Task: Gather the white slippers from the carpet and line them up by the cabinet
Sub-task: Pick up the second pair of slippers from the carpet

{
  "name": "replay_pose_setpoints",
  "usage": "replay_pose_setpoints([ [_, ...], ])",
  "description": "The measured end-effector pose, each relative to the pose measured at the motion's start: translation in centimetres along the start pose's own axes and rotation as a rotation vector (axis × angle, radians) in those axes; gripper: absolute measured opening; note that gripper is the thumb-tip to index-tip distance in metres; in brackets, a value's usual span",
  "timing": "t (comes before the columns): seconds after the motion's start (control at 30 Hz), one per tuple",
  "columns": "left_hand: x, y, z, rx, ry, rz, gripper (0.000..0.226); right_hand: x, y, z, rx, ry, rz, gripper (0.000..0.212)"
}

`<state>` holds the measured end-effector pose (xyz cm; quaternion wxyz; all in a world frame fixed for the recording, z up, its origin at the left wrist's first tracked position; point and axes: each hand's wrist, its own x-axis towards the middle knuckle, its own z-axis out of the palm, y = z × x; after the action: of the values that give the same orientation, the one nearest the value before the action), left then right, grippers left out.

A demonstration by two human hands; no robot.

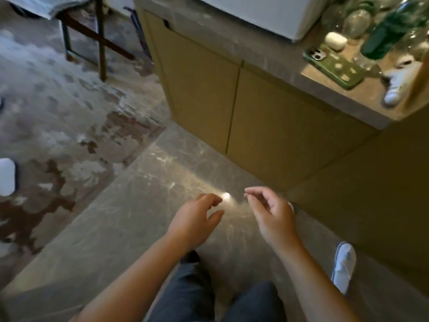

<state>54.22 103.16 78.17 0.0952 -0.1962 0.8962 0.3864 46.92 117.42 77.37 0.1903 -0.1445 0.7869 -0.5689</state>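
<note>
One white slipper (pixel 343 268) lies on the glossy tiled floor at the lower right, close to the tan cabinet (pixel 204 89). Another white slipper (pixel 7 176) shows partly at the left edge, on the patterned carpet (pixel 58 117). My left hand (pixel 197 219) and my right hand (pixel 271 212) hover over the bare tiles in front of the cabinet, fingers loosely curled and apart, holding nothing. Both hands are well away from either slipper. My dark trouser legs fill the bottom centre.
The cabinet's stone top (pixel 336 96) carries a green phone (pixel 334 66), a white earbud case (pixel 335 40), a green bottle (pixel 385 33), glassware and a white appliance (pixel 267 12). A dark-legged stool (pixel 99 38) stands on the carpet at upper left.
</note>
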Motion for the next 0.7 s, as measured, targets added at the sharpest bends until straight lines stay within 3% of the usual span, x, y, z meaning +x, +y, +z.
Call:
replay_pose_setpoints([
  [0.3, 3.5, -8.4, -12.9, -0.153, 0.368, -0.108, 0.031, 7.2, -4.6, 10.3, -0.066, -0.261, -0.021, 0.022],
  [0.5, 8.7, -15.1, -19.4, -0.236, 0.541, -0.298, 0.028, 18.7, -6.7, 18.2, -0.136, -0.42, -0.072, 0.023],
  [0.7, 11.0, -20.3, -28.0, -0.424, 0.746, -0.502, 0.025, 30.5, -14.4, 29.4, -0.199, -0.845, -0.238, 0.019],
])
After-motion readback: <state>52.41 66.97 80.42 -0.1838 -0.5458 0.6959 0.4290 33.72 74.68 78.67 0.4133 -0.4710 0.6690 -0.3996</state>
